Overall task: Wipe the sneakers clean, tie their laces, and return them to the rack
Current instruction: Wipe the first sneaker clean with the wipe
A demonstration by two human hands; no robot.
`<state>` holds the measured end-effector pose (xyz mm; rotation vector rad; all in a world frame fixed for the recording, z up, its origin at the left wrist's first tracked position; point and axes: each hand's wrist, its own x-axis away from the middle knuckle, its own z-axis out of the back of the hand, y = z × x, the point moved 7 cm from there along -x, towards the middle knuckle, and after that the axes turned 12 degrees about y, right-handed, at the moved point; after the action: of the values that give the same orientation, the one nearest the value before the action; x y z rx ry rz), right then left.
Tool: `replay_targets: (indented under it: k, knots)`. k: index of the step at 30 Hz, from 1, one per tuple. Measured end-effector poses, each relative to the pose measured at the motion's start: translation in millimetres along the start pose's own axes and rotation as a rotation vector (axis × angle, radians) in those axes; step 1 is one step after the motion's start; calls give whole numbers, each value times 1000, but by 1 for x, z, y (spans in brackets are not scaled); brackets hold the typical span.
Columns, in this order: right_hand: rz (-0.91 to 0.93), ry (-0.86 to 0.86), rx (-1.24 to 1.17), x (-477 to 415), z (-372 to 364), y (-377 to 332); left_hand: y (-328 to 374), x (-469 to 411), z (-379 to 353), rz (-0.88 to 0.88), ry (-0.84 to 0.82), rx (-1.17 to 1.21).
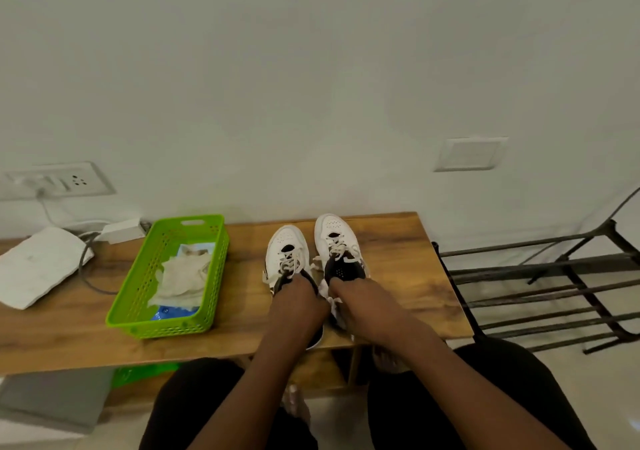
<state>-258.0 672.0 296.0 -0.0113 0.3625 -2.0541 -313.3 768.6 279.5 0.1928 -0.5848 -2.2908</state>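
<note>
**Two hands on two sneakers, rack waiting at the right**

On the wooden bench [398, 242], past the green basket [138, 297] of crumpled used wipes [180, 280], you are taking the left sneaker [286, 249] at its heel collar; your left hand [294, 306] is closing over the opening, though the fingers are hidden, so I cannot tell how firm the grip is. The shoe is probably light, with a soft collar and a stiffer sole, so pinching heel and collar together should carry it without crushing. Just beside it, your right hand [360, 302] is gripping the right sneaker [337, 242] the same way. Both are looking white with perforated toes, black panels and cream laces, toes pointing to the wall. The laces are lying loose-ended; whether knotted, I cannot tell. The metal rack [554, 294] is standing off the bench's right end.
</note>
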Motion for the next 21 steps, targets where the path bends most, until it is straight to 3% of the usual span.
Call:
replay_targets:
  k: [5, 8, 12, 19, 21]
  knots:
    - [-55, -140, 39, -14, -10, 20, 5, -30, -17, -117, -158, -157]
    - [-101, -318, 31, -34, -21, 33, -5, -46, -28, -90, -179, -154]
    - [-20, -513, 100, -51, -38, 14, -18, -38, -22, -7, -158, -64]
    - [-111, -88, -26, -59, 1, 8, -68, -35, -5, 219, -140, 294]
    - [-100, -66, -104, -54, -3, 12, -73, -34, -2, 269, -107, 421]
